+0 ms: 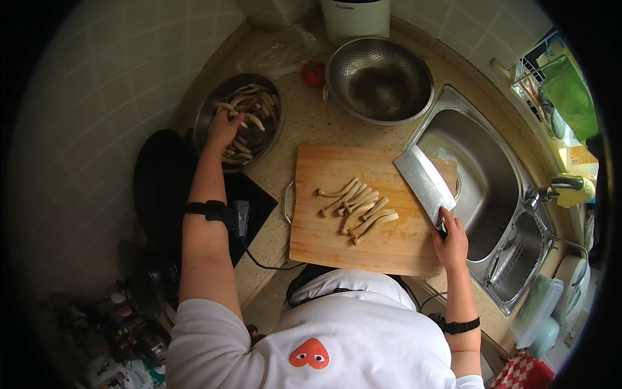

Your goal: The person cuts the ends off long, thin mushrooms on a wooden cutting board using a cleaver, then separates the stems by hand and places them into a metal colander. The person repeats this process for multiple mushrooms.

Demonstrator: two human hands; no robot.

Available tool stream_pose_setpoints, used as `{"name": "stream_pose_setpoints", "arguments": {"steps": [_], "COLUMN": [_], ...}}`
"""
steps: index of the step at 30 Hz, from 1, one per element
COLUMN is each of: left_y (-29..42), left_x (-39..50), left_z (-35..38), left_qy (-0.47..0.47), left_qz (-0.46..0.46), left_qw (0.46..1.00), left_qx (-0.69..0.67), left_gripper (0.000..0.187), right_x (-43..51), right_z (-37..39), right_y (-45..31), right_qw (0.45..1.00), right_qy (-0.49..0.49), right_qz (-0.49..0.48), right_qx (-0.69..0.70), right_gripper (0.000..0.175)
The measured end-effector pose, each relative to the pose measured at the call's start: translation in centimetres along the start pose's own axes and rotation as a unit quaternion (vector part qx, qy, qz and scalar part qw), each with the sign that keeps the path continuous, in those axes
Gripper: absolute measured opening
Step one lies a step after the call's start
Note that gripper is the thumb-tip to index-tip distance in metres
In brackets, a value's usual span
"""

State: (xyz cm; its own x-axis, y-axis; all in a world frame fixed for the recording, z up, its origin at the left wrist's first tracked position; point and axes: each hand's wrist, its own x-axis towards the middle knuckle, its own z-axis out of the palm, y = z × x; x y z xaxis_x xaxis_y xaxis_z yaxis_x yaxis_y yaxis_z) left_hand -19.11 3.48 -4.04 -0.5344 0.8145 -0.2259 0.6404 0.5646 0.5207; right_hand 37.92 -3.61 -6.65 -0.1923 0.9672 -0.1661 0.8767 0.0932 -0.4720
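My left hand (pixel 225 130) reaches into a round metal bowl (pixel 278 131) at the back left, its fingers closed around a few long pale mushrooms (pixel 227 106). More mushrooms (pixel 265 104) lie around it in the bowl. My right hand (pixel 451 240) grips the dark handle of a cleaver (pixel 423 180). The wide blade rests across the right side of a wooden cutting board (pixel 320 253), apart from the food. Several slender mushrooms (pixel 359 204) lie side by side, slanted, at the board's middle.
Behind the board stand a hammered metal bowl (pixel 384 82), a tomato (pixel 313 73), a thin plastic bag (pixel 277 51) and a white container (pixel 356 19). A steel sink (pixel 491 189) with a faucet (pixel 534 197) lies right, partly under the board. A black pan-like object (pixel 160 185) is at left.
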Motion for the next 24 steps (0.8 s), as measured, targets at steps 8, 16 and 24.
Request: {"name": "stream_pose_setpoints", "arguments": {"steps": [8, 16, 24], "left_y": [-0.2, 0.3, 13.4], "left_x": [1.4, 0.3, -10.5], "left_z": [-1.3, -2.3, 3.6], "left_qy": [0.112, 0.152, -0.060], "left_qz": [-0.044, -0.057, 0.089], "left_qw": [0.993, 0.981, 0.863], "left_qx": [-0.020, -0.104, -0.493], "left_gripper": [0.040, 0.033, 0.018], "right_x": [0.1, 0.2, 3.9], "right_z": [-0.5, -1.3, -3.0], "right_y": [-0.4, -0.7, -9.2], "right_qw": [0.999, 0.998, 0.939], "right_qy": [-0.034, -0.015, -0.019], "right_qz": [0.008, -0.032, -0.202], "right_qx": [-0.003, -0.054, 0.278], "right_gripper": [0.058, 0.057, 0.070]}}
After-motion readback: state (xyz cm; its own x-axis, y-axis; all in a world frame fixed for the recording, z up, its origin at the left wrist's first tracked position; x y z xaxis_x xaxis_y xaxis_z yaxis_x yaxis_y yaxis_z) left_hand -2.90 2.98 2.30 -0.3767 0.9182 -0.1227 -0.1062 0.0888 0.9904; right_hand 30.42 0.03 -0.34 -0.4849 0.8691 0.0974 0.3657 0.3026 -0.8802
